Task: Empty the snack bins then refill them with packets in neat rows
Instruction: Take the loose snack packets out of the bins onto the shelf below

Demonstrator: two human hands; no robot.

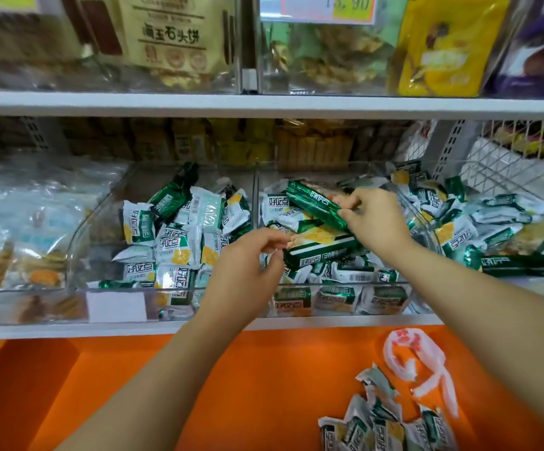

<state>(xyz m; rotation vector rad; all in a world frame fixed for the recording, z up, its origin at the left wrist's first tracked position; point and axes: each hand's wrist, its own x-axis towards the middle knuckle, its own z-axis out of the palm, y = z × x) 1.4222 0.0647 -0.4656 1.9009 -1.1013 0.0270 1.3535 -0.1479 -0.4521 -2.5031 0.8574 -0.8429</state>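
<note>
I see two clear acrylic snack bins side by side on the middle shelf. My right hand (374,219) is at about two o'clock from frame centre, over the right bin (425,229). Its thumb and fingers are clenched round one end of a dark green long packet (313,203), which is lifted above the heap and slants up toward eleven o'clock.

My left hand (247,265) sits near centre, at the divider between the bins. Its fingers are curled and its thumb and forefinger pinch the near end of a green-and-white long packet (326,247), which lies across the right bin's contents, just below the lifted one.

The left bin (101,206), at nine o'clock from that hand, holds a loose jumble of small green-and-white packets (173,242). More of these are heaped outside the right bin at three o'clock (478,222), beside a white wire basket (508,164).

At five o'clock, on the orange ledge (231,385), lie a cluster of small packets (387,424) and a crumpled white plastic bag (413,356).
</note>
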